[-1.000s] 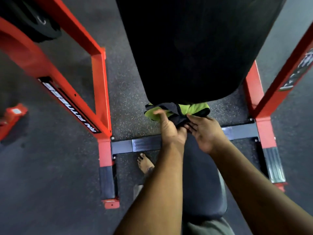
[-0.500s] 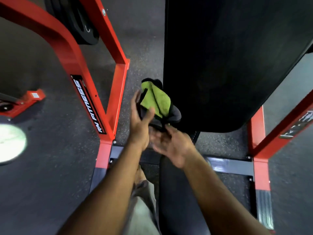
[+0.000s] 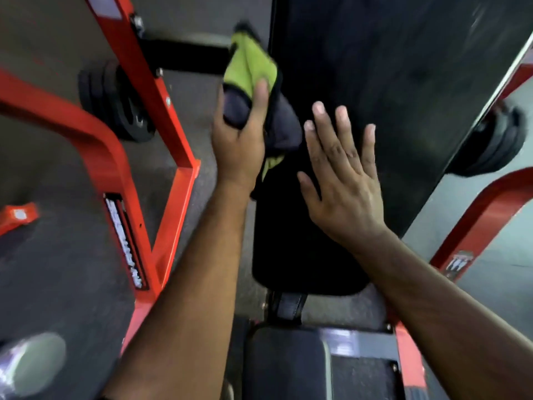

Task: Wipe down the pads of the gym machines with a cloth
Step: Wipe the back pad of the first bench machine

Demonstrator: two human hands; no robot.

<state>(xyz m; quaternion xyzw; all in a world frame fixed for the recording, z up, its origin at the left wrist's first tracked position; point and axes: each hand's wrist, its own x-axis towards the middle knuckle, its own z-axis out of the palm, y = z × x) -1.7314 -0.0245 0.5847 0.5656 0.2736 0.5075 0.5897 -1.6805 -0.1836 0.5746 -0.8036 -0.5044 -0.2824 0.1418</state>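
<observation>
Weight plates behind red frame, blurred. My left hand grips the green-black cloth at the black pad edge. My right hand: fingers straight, empty, over pad. Label unreadable.

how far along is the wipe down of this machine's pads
Nothing in the view proves a pad is finished: no streaks or wet marks show on the black surfaces. In hand: the left hand grips the green and black cloth at the left edge of the tall back pad, while the right hand lies open over it. Left, as far as visible: that pad's broad face and the seat pad below.
</observation>
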